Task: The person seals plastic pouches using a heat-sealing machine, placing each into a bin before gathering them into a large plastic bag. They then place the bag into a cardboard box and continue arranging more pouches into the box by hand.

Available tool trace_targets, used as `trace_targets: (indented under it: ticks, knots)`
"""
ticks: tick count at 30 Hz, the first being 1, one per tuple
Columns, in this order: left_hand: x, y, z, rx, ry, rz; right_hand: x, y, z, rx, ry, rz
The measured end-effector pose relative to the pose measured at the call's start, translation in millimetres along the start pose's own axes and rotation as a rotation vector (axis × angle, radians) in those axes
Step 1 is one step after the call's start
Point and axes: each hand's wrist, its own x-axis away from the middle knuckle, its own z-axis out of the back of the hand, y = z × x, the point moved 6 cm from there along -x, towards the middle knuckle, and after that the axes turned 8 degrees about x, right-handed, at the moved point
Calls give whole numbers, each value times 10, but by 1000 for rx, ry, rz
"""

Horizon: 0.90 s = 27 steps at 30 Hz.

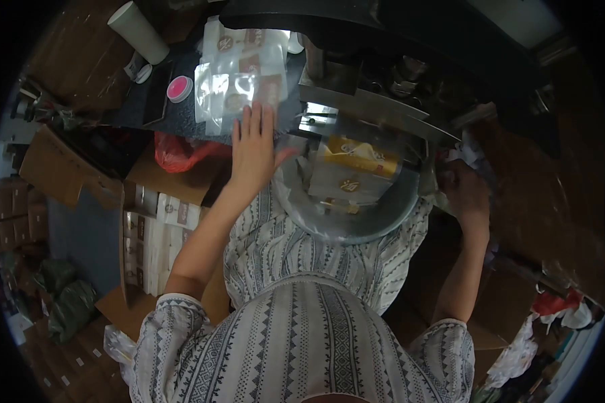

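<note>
My left hand (254, 144) lies with its fingers spread at the lower edge of the clear printed bags (238, 87), which are piled on the dark work surface (289, 101). My right hand (460, 188) is at the right, beside the machine; its fingers look curled, and shadow hides what they hold, if anything. Between my hands, a round basin (356, 235) rests at my lap, with clear bags bearing gold print (349, 183) in and over it. Above the basin runs the metal bar of a dark machine (383, 104).
A pink round tin (179, 88) and a white cup (138, 33) stand at the upper left. Below the surface hangs a red plastic bag (175, 153). An open carton (124, 248) holds stacked packs at the left. Red and white bags (561, 309) lie at the lower right.
</note>
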Motion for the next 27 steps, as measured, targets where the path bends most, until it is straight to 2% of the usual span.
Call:
trace_targets:
  ticks: [1,3,5,7,8,10,11,13,15,16,17,18,19,20,21,22,23,24,25,26,27]
  knots:
    - [89,33,63,66,-6,-16,-11,-54,24,-119,11,23]
    - [229,-2,193,139,-24,-30,3,-24,83,-168,29,11]
    - [306,-356,264,335,-222,381,12,-38,150,-214,52,10]
    - [277,-186,526,372,-152,376,75,-213,265,-358,180,134]
    - [273,-83,649,412,-93,370,97,-313,278,-360,178,132]
    - [246,98,759,472,-74,347,185,-769,307,-559,94,453]
    - [228,171,798,532,-51,320,188,-906,298,-561,94,454]
    - [193,272,828,534,-47,248,254,-1226,380,-526,230,681]
    - [165,350,871,532,-41,178,259,-1356,355,-560,205,724]
    - [161,408,862,598,-109,121,269,-1402,338,-597,173,767]
    - [163,469,842,665,-178,64,272,-1407,334,-599,173,768]
    - [175,486,823,664,-180,65,271,-1421,276,-673,32,760]
    - [223,528,711,727,-308,88,280,-1434,213,-745,-109,746]
    - [279,581,596,788,-437,110,280,-1426,205,-746,-110,744]
    - [307,619,519,789,-437,109,222,-1359,149,-770,-147,602]
    - [352,655,364,889,-522,187,169,-1287,90,-791,-181,463]
    - [364,702,238,988,-606,265,153,-1262,49,-790,-178,465]
    - [301,753,178,988,-605,265,121,-1164,34,-823,-59,406]
    - [290,753,19,1147,-694,518,104,-1056,52,-853,58,346]
    - [302,775,-126,1298,-779,777,120,-997,88,-851,57,346]
    - [209,815,-202,1300,-780,778,163,-937,170,-702,93,366]
